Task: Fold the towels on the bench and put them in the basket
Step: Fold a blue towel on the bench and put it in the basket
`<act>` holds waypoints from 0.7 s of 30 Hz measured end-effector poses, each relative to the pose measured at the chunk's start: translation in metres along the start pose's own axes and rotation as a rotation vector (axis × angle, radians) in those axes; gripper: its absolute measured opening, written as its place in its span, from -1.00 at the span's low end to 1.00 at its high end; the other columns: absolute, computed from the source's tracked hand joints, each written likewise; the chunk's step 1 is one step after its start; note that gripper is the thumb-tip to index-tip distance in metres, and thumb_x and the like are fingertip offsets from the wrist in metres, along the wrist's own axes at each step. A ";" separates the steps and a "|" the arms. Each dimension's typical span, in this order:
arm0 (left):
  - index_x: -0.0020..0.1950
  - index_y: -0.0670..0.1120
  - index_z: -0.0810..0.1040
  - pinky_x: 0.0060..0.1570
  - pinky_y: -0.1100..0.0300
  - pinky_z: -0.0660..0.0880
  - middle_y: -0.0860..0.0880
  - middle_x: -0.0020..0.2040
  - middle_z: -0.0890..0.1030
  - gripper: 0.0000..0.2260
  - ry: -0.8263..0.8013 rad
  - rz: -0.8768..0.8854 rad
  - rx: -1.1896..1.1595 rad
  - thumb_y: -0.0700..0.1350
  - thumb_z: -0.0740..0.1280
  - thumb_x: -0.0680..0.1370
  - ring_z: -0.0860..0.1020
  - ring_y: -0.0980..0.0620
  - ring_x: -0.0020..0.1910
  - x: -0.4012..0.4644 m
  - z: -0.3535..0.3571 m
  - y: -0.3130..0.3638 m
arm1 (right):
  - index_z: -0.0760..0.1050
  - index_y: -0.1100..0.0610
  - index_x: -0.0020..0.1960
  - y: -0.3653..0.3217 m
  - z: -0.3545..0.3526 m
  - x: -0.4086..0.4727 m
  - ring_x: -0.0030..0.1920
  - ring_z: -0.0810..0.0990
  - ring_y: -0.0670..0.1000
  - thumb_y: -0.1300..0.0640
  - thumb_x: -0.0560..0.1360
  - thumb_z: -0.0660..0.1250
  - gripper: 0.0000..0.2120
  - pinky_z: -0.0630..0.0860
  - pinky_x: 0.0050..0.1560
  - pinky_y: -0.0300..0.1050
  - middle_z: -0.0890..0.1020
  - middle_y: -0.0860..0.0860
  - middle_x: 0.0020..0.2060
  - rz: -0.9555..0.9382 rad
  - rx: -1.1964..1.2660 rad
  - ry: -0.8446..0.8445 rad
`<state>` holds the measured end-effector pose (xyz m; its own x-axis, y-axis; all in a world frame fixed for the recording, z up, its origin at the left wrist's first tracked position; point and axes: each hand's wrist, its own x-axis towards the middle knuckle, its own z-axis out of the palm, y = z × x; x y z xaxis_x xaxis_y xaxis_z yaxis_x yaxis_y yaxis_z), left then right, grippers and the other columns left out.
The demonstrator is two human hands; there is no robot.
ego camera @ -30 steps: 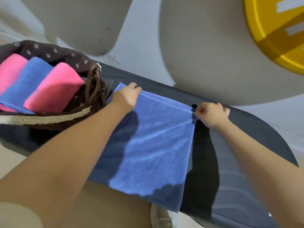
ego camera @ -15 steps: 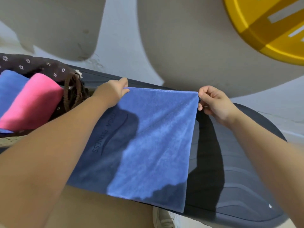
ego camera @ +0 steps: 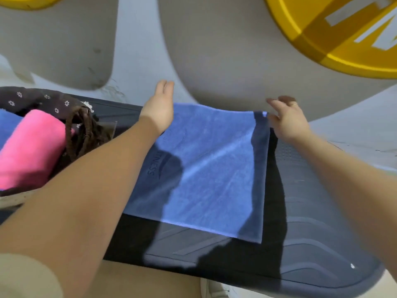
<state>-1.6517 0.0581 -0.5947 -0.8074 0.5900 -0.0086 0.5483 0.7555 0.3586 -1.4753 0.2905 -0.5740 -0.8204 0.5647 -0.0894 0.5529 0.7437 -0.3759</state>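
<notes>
A blue towel (ego camera: 206, 168) lies spread flat on the dark bench (ego camera: 311, 244), its far edge at the bench's far side. My left hand (ego camera: 160, 108) is over the towel's far left corner, fingers straight and pointing away. My right hand (ego camera: 285, 119) hovers at the far right corner with fingers spread and loose, holding nothing. The wicker basket (ego camera: 81, 130) with a dark flowered lining stands at the left on the bench. It holds a folded pink towel (ego camera: 32, 147) and a blue one (ego camera: 8, 123) behind it.
Beyond the bench the pale floor shows large grey shadows and part of a yellow round object (ego camera: 343, 35) at the top right. My shoe (ego camera: 212, 287) shows under the bench's near edge. The bench's right end is bare.
Both hands held the towel's top corners up; now they have let go and opened. The towel lies flat on the bench, shifted away from me.
</notes>
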 end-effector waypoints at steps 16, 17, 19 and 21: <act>0.02 -0.35 0.45 -0.02 -0.01 0.38 -0.39 0.03 0.52 -0.81 -0.098 -0.396 -0.227 -0.21 0.25 0.54 0.48 -0.32 0.06 -0.202 -0.010 -0.060 | 0.36 0.29 0.16 -0.025 0.037 -0.205 -0.17 0.49 0.15 0.11 0.55 0.22 -0.71 0.42 -0.24 -0.04 0.48 0.18 -0.06 0.446 0.205 -0.359; 0.08 -0.35 0.42 0.04 -0.01 0.37 -0.38 0.09 0.50 -0.77 -0.129 -0.432 -0.213 -0.18 0.25 0.55 0.46 -0.32 0.12 -0.204 -0.009 -0.059 | 0.37 0.32 0.16 -0.026 0.038 -0.206 -0.24 0.49 0.14 0.12 0.55 0.20 -0.70 0.43 -0.33 -0.05 0.49 0.19 -0.15 0.518 0.296 -0.381; 0.21 -0.36 0.34 0.16 -0.01 0.34 -0.36 0.21 0.45 -0.66 -0.195 -0.512 -0.154 -0.12 0.23 0.58 0.41 -0.31 0.24 -0.207 -0.007 -0.054 | 0.38 0.35 0.12 -0.030 0.040 -0.206 -0.37 0.47 0.10 0.13 0.55 0.20 -0.72 0.42 -0.43 -0.11 0.48 0.18 -0.25 0.587 0.349 -0.379; 0.27 -0.36 0.29 0.21 -0.02 0.33 -0.34 0.27 0.43 -0.59 -0.231 -0.573 -0.113 -0.07 0.20 0.59 0.38 -0.29 0.29 -0.206 -0.004 -0.052 | 0.38 0.31 0.07 -0.037 0.044 -0.207 -0.40 0.49 0.06 0.13 0.54 0.21 -0.76 0.44 -0.46 -0.16 0.49 0.14 -0.28 0.614 0.315 -0.376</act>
<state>-1.5146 -0.1044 -0.6081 -0.8912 0.1563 -0.4258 0.0059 0.9426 0.3337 -1.3325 0.1309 -0.5820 -0.4068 0.6409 -0.6510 0.9020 0.1691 -0.3972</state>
